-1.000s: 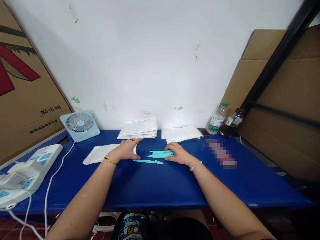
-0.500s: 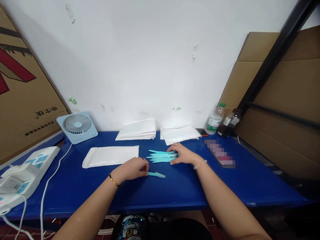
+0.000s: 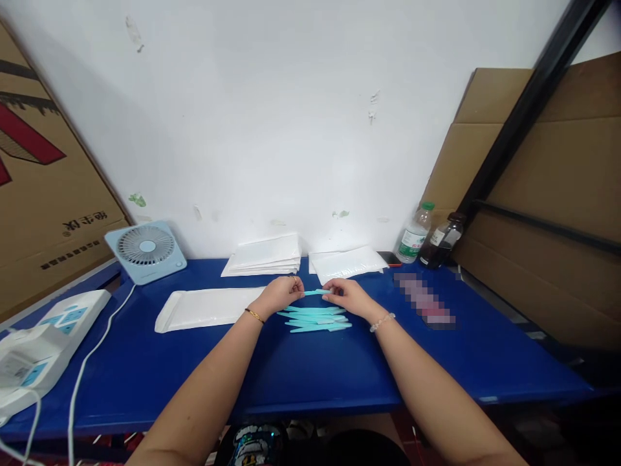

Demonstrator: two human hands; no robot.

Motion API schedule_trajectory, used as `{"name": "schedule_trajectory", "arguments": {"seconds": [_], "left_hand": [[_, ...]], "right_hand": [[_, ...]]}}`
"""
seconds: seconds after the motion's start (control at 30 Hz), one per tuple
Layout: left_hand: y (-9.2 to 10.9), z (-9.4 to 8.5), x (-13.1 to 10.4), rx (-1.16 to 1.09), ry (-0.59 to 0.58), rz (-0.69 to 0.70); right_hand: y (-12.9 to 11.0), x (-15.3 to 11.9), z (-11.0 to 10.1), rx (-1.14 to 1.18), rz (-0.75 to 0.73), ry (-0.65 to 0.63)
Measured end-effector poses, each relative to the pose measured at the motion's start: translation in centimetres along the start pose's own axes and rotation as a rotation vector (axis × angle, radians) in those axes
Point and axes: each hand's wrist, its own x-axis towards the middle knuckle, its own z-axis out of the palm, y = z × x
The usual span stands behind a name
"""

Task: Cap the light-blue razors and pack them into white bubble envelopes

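So the left hand (image 3: pixel 291 292) and right hand (image 3: pixel 334 294) both pinched one teal stick (image 3: pixel 316 292), its ends hidden by fingers, above a jumbled teal pile (image 3: pixel 315 319).

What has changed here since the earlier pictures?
The left hand moved away from the person, to the far side of the turquoise bunch. The right hand let go of that bunch; both hands now hold one turquoise stick. The fan, green-capped bottle and long envelope stayed put.

Left hand (image 3: pixel 281 294), right hand (image 3: pixel 352 298) facing inward, fingers pinched; both forearms reaching forward, converging.
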Motion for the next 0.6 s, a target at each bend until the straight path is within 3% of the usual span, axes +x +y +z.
{"name": "schedule_trajectory", "arguments": {"seconds": [0.13,0.3,0.43,0.5,0.6], "left_hand": [[-0.4,1.0,0.5,0.122,0.013,0.018],[-1.1,1.1,0.6,0.177,0.054,-0.033],[-1.1,1.2,0.5,0.142,0.132,-0.018],[-0.9,1.2,0.2,0.1,0.123,0.01],[-0.5,1.4,-0.2,0.017,-0.017,0.07]], "right_hand": [[0.7,0.6,0.4,0.011,0.01,0.002],[2.0,0.7,-1.0,-0.038,0.125,0.039],[1.7,0.4,-1.9,-0.171,0.025,0.104],[1.2,0.1,-1.9,-0.184,-0.039,0.034],[0.7,-0.2,-1.5,-0.177,-0.062,-0.131]]}}
